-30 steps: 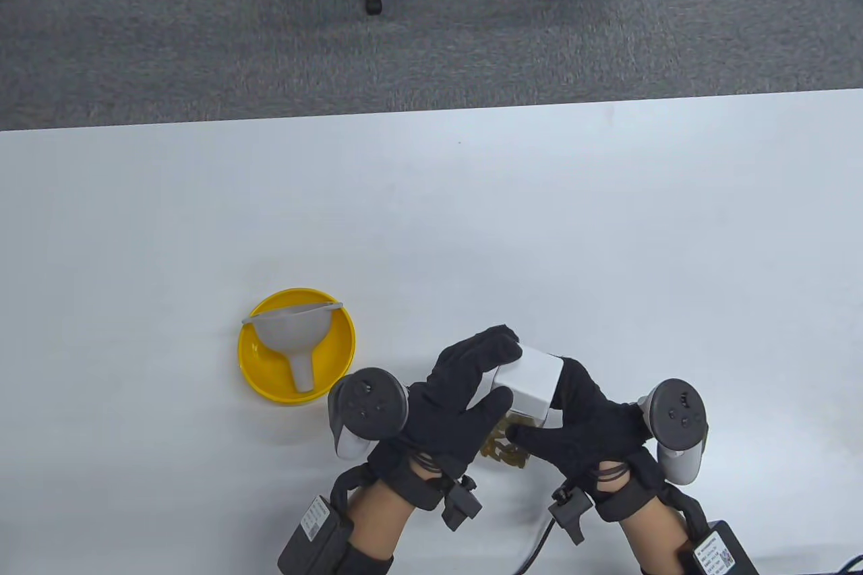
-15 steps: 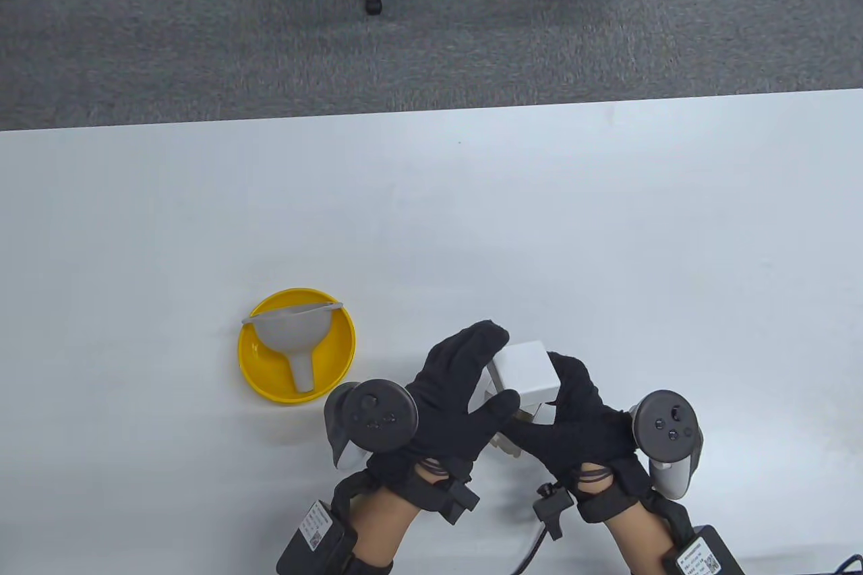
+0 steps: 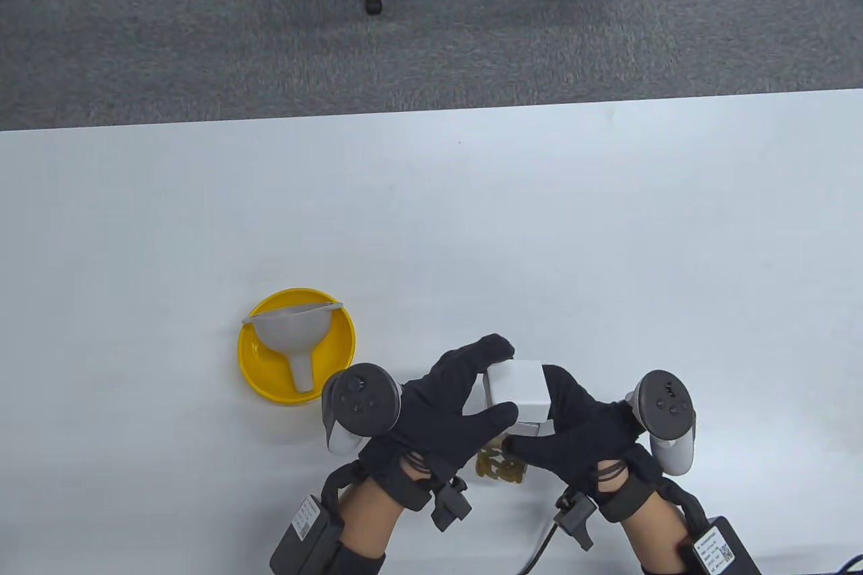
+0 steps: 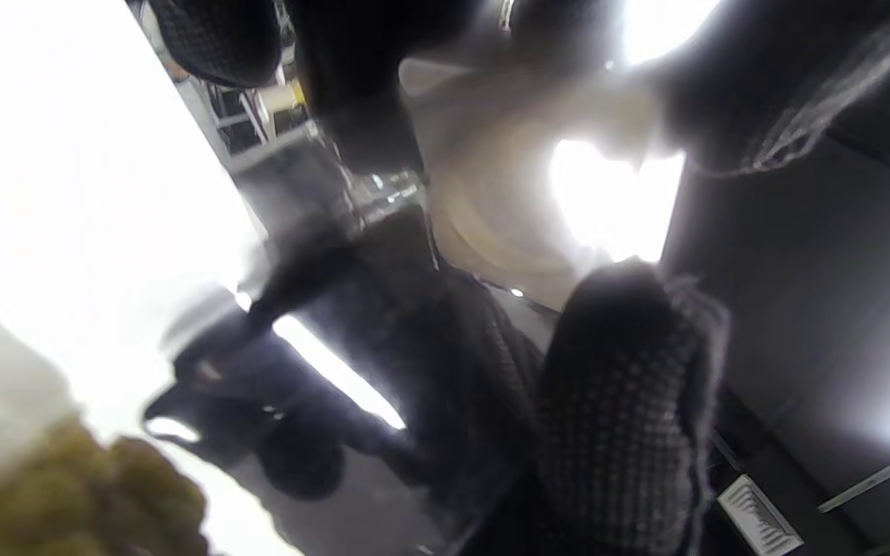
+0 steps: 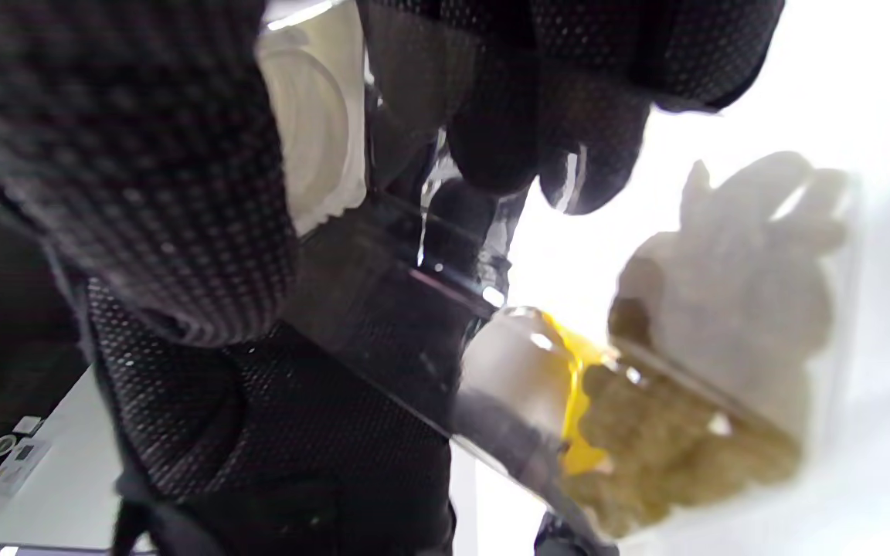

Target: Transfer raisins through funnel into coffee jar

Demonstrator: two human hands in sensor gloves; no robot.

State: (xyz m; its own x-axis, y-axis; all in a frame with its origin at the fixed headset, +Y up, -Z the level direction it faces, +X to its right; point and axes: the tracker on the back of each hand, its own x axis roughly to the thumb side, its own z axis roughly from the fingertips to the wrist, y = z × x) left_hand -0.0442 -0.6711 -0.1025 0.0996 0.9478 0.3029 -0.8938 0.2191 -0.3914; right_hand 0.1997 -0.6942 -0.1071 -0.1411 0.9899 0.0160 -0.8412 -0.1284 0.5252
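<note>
At the bench's near edge, left hand [image 3: 445,410] and right hand [image 3: 573,430] grip the white-lidded clear raisin jar [image 3: 516,393]; grey plastic funnel [image 3: 291,332] lies unused in yellow bowl [image 3: 337,359] — early going.

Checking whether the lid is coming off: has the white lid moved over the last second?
Yes. The white lid has shifted toward the table's near edge and slightly left, nearer the yellow bowl, with both hands on it.

- Left hand [image 3: 445,410]: black mesh glove, grey round tracker [image 3: 357,403] on its back.
- Right hand [image 3: 580,430]: same black glove, grey tracker [image 3: 664,410].
- Bare forearms, black wrist straps, labelled black boxes.
</note>
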